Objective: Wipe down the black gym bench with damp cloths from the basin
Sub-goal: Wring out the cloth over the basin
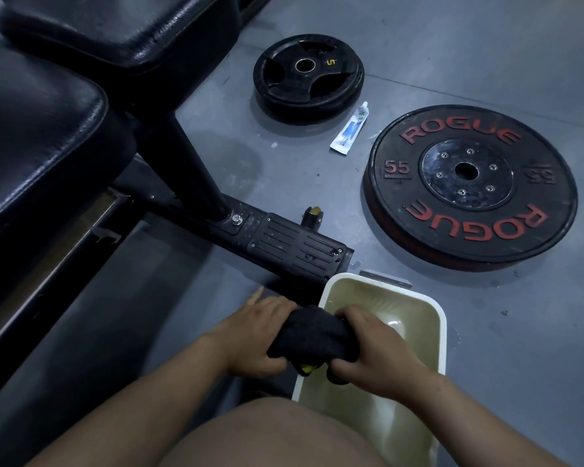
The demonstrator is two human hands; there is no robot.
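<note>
A dark cloth [312, 335] is bunched between both my hands over the left rim of the white basin [440, 335], which holds cloudy water. My left hand [258, 332] grips the cloth's left end, index finger sticking out. My right hand [376, 345] grips its right end. A bit of yellow shows under the cloth. The black gym bench [41, 129] with two padded cushions fills the upper left; its steel foot [284, 241] reaches to just beyond the basin.
On the grey floor lie a small black weight plate [309, 72], a large Rogue 55 plate [469, 183] and a white-blue tube [349, 129] between them. A metal bracket [385, 278] sits behind the basin. My bare knee [284, 433] is at the bottom.
</note>
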